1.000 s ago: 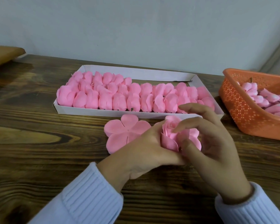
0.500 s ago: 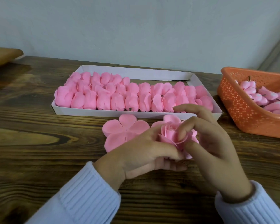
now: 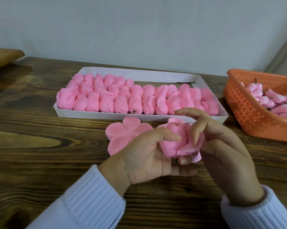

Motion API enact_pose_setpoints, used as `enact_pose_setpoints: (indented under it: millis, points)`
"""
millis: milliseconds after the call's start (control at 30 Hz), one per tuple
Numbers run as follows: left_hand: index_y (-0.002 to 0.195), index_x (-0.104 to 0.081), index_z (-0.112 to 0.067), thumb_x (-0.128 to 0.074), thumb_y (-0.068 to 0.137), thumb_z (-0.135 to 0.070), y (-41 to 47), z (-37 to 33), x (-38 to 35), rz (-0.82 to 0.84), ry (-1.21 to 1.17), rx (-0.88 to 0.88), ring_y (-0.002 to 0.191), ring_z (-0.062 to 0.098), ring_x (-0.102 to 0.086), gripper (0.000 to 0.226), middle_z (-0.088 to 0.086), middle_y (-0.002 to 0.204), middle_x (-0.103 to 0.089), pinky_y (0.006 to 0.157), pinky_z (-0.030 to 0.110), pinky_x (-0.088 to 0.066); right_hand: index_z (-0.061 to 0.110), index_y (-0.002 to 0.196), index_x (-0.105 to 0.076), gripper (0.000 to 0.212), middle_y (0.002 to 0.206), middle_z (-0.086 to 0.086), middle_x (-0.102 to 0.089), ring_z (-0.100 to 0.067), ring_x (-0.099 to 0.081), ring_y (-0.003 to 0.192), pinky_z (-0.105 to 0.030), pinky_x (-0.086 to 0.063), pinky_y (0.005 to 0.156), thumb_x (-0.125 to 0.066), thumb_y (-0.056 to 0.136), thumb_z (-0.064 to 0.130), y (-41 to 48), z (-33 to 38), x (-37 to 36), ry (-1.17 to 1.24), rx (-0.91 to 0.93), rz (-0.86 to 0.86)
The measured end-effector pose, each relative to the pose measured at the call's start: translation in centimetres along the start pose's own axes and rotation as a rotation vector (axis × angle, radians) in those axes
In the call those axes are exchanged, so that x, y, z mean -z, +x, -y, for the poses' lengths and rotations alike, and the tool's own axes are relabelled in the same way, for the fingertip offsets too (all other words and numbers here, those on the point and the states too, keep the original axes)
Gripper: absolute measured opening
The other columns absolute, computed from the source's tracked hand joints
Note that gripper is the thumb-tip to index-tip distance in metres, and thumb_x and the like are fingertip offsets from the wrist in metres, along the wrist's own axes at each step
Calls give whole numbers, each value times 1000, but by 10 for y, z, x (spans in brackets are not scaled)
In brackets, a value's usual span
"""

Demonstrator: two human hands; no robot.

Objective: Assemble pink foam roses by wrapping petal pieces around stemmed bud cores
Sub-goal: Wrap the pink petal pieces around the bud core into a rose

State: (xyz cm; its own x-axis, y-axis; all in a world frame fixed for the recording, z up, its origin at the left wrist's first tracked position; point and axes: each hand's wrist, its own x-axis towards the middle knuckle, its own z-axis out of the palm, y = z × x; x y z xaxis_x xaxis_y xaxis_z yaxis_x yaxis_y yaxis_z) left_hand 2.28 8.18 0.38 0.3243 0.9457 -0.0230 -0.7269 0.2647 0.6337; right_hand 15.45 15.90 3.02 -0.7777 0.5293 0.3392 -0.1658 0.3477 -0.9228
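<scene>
A pink foam rose (image 3: pixel 177 139) sits between both hands just above the wooden table. My left hand (image 3: pixel 146 156) holds it from the left and below, thumb on a petal and fingers curled under its base. My right hand (image 3: pixel 222 146) presses its fingertips on the right-hand petals. The stem is hidden by the hands. A flat pink five-lobed petal piece (image 3: pixel 123 134) lies on the table to the left of the rose, partly behind my left hand.
A white cardboard tray (image 3: pixel 139 73) packed with rows of pink foam roses stands behind the hands. At the right edge is an orange perforated basket (image 3: pixel 242 106) holding pink bud cores with stems. A brown board (image 3: pixel 2 58) juts in at far left.
The rose has been turned and tilted toward me in my hands. My left thumb has shifted onto a front petal, and my right index finger has lifted off the flower.
</scene>
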Motion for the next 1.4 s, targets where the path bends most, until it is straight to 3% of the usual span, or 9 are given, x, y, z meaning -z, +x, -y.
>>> enact_pose_setpoints:
  millis: [100,200,400,733,833,933,1067,1167,1400]
  points:
    - [98,-70,-16,-69,83,-26,1,2,-1,-8,149,-27,63,9,-55,18,3,82,-64,76,34,-57,25,69,-65,16,120,0,-61,-18,-58,85,-25,-48,57,-55,72,13,-16,-11,3,101,57,-27]
    - [109,-63,-20,-72,71,-48,1,4,-2,33,258,-61,66,4,-53,48,-4,83,-59,81,31,-56,24,74,-65,12,123,-1,-60,-16,-59,86,-26,-50,55,-56,73,18,-13,-14,3,97,66,-47]
    - [102,-69,-18,-74,72,11,-1,5,-2,-59,465,-124,89,10,-63,42,1,93,-62,81,28,-57,28,83,-66,11,121,0,-62,-21,-60,106,-36,-50,86,-59,78,23,-11,-17,0,43,107,-97]
    - [100,-64,3,-66,74,19,3,5,-6,-193,848,-385,91,14,-64,31,14,93,-64,80,33,-54,22,107,-70,29,127,0,-59,-22,-50,127,-49,-41,102,-46,91,30,-12,-18,-6,-307,172,-24]
    - [97,-64,0,-68,72,16,3,7,-5,-210,854,-419,88,15,-65,30,14,90,-65,78,34,-54,27,111,-68,31,125,4,-61,-20,-50,127,-40,-42,102,-45,96,40,-10,-22,-9,-302,202,-46]
    - [94,-61,-14,-74,68,6,3,10,-4,-307,790,-515,81,13,-68,35,-2,83,-68,70,26,-57,28,119,-59,42,121,7,-63,-13,-58,118,-24,-45,93,-43,93,57,-7,-30,-11,-109,96,-163]
    - [91,-60,-20,-78,70,1,3,10,-6,-333,736,-669,66,8,-68,35,-6,74,-68,61,23,-56,15,104,-63,27,104,-7,-70,-22,-68,95,-29,-54,71,-45,87,24,-7,-33,-6,311,-144,-280]
    - [83,-64,-26,-79,66,-14,3,8,-6,-388,736,-749,72,12,-65,25,-6,76,-66,65,30,-55,2,106,-61,31,100,-25,-65,-31,-61,82,-33,-52,64,-54,83,21,-9,-29,-8,439,-309,-125]
    - [77,-63,-27,-77,68,-20,2,9,-8,-432,771,-771,82,16,-69,18,-4,84,-71,71,33,-56,6,129,-55,58,111,-15,-62,-19,-63,85,-30,-51,69,-70,77,28,-7,-25,-15,744,-482,121]
